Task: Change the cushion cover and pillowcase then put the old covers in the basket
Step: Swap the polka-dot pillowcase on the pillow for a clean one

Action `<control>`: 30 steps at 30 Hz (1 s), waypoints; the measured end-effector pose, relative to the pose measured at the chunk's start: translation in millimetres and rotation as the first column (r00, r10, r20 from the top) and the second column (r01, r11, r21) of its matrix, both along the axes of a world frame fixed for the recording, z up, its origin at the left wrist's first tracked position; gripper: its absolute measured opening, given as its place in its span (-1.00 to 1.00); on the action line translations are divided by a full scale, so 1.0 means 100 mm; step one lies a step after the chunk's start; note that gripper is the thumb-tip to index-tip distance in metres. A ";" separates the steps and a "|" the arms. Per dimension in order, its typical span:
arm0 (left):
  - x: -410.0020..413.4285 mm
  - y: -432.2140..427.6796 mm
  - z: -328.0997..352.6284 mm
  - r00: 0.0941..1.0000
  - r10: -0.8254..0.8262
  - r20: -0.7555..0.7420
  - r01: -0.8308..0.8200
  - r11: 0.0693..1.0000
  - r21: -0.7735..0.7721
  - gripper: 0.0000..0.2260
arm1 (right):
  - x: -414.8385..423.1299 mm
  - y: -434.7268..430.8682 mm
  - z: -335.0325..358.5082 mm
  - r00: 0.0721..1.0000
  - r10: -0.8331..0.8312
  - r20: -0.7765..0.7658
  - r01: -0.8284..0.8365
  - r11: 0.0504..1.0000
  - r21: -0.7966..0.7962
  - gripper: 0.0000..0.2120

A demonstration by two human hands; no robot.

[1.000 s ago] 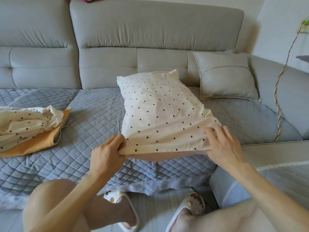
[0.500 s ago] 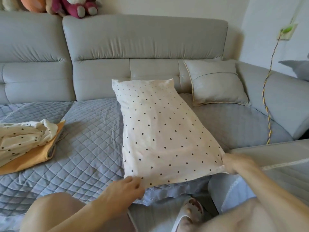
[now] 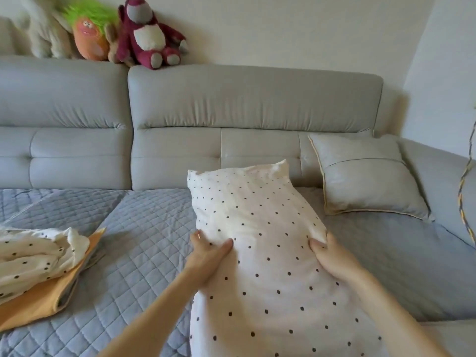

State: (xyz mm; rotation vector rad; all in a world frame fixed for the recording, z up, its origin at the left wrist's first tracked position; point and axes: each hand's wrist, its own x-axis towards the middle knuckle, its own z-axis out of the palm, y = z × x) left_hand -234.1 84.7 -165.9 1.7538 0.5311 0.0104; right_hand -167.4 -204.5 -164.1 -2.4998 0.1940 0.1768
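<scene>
Your left hand (image 3: 210,256) and right hand (image 3: 332,256) clasp the dotted pillow's (image 3: 260,228) opposite sides, its long axis pointing away toward the sofa back (image 3: 252,99).

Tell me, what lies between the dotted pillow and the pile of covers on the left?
Only bare quilted sofa cover lies between the pillow and the pile, as the head view shows.
</scene>
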 end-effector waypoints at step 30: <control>1.13 -0.01 0.13 0.922 -0.311 -0.231 0.328 0.310 0.893 -0.22 | -0.20 0.28 0.17 0.958 0.268 0.102 -0.174 0.827 -0.535 -0.27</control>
